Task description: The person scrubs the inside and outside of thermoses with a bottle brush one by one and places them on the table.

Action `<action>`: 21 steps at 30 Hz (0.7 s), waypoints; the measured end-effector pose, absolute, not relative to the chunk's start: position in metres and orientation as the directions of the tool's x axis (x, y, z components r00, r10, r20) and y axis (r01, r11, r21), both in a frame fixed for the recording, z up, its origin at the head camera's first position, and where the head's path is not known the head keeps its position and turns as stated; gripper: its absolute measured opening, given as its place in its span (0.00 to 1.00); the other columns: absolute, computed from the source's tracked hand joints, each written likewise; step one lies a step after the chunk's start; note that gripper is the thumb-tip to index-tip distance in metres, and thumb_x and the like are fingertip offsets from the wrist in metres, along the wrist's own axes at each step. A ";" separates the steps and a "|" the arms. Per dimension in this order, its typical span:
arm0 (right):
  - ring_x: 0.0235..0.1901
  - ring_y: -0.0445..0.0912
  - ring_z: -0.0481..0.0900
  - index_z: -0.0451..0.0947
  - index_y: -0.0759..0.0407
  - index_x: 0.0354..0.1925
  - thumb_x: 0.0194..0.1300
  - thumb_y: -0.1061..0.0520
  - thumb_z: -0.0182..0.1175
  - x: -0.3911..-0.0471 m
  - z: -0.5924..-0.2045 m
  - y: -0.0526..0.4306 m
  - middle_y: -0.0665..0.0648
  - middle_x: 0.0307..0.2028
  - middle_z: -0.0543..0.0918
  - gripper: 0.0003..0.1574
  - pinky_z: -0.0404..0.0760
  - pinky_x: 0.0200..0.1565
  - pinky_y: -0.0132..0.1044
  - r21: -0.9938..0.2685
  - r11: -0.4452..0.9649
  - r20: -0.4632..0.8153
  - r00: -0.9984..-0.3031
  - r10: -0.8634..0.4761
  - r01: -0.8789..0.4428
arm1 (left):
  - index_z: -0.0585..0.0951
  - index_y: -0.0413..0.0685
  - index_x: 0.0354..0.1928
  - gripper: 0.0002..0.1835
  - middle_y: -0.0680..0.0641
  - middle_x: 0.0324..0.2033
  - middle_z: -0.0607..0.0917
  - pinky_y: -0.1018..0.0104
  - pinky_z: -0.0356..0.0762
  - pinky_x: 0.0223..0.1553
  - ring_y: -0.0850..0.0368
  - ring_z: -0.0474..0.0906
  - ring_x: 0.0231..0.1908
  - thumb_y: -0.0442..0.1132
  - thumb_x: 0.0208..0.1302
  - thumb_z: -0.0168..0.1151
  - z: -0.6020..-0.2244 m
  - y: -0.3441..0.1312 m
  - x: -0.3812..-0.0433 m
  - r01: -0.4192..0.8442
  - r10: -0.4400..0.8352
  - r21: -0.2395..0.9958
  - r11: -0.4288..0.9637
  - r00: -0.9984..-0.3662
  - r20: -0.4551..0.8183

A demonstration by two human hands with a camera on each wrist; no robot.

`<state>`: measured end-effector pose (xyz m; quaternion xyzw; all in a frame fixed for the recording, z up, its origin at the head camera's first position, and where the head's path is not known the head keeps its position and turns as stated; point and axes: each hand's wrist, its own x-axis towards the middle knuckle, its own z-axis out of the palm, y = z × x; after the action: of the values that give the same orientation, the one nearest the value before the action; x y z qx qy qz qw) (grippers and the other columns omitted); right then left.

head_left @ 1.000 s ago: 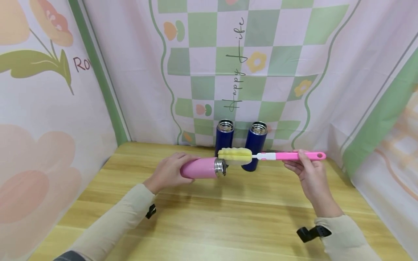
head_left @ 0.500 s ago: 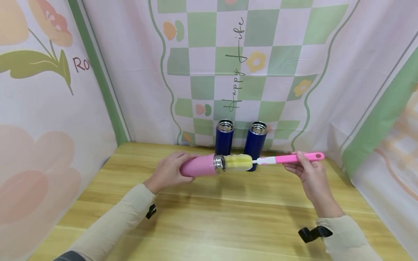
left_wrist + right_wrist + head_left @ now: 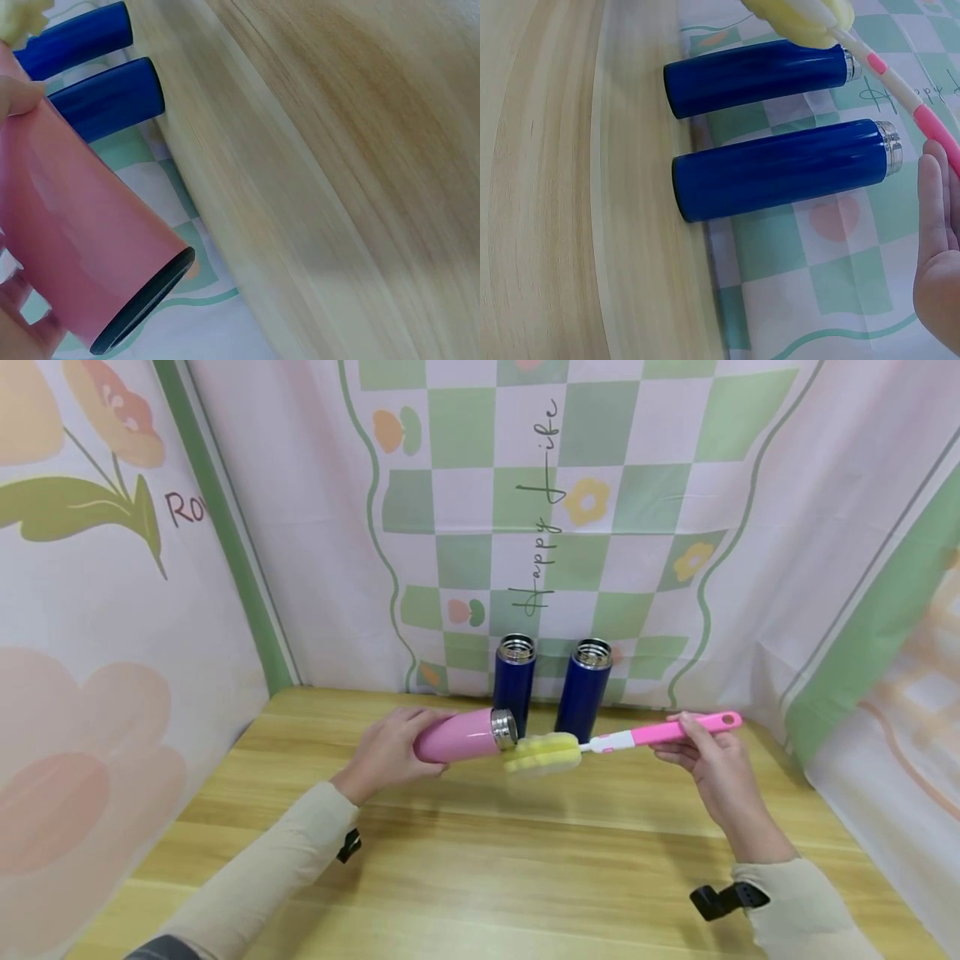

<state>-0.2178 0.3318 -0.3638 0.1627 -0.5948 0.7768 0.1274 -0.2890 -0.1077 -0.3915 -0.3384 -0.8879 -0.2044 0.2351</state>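
A pink bottle (image 3: pixel 459 737) with a bare metal mouth is gripped by my left hand (image 3: pixel 388 753), tilted on its side above the table with the mouth to the right. In the left wrist view the bottle (image 3: pixel 82 225) shows its dark base, and a thumb lies across its side. My right hand (image 3: pixel 716 768) pinches the pink handle of a bottle brush (image 3: pixel 663 732). The brush's yellow sponge head (image 3: pixel 546 753) is outside the bottle, just below and right of its mouth; whether they touch I cannot tell. In the right wrist view the fingers lie along the handle.
Two dark blue bottles, one on the left (image 3: pixel 514 681) and one on the right (image 3: pixel 583 693), stand uncapped at the back of the wooden table (image 3: pixel 480 877). A printed curtain (image 3: pixel 457 502) hangs right behind them, and fabric also hangs at both sides.
The sponge head has dropped from above the bottle's mouth, past the opening, to below it. The pink bottle's mouth end has tilted up slightly. Both hands keep their holds.
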 end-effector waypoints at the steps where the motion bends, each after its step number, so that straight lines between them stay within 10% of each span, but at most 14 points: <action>1: 0.36 0.48 0.88 0.82 0.64 0.46 0.78 0.61 0.50 -0.217 -0.364 0.332 0.61 0.38 0.88 0.13 0.83 0.41 0.37 -0.882 -0.263 0.405 -0.914 -0.002 -0.390 | 0.79 0.63 0.63 0.40 0.51 0.52 0.84 0.52 0.78 0.46 0.52 0.79 0.48 0.55 0.43 0.81 -0.391 -0.108 -0.289 0.696 0.502 0.208 0.688 -0.663 0.556; 21: 0.36 0.48 0.88 0.80 0.66 0.47 0.80 0.60 0.47 -0.216 -0.363 0.330 0.62 0.38 0.88 0.15 0.84 0.41 0.36 -0.854 -0.340 0.427 -0.904 -0.023 -0.395 | 0.80 0.65 0.62 0.40 0.52 0.52 0.84 0.52 0.77 0.44 0.52 0.79 0.48 0.55 0.41 0.82 -0.392 -0.107 -0.289 0.687 0.532 0.168 0.707 -0.673 0.514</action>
<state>-0.2162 0.3297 -0.3629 0.1856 -0.5626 0.7972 0.1166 -0.2888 -0.1067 -0.3917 -0.3397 -0.8972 -0.1770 0.2197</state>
